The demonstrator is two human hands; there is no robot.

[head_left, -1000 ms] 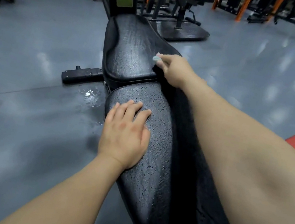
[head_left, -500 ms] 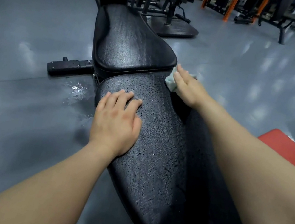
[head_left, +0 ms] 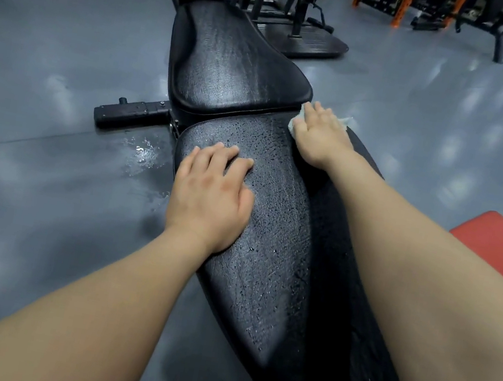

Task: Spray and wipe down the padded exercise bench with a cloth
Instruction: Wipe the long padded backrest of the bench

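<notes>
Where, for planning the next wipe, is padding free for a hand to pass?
Free: the far pad, and on the near pad, the wet strip between left hand and right forearm. Crowded: its far end, under the flat left hand and the right hand pressing the cloth.

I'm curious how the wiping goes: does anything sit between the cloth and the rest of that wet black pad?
Yes: the left hand lies flat on the wet black padded bench section, left of the pale cloth that the right hand presses at the pad's far right edge.
</notes>
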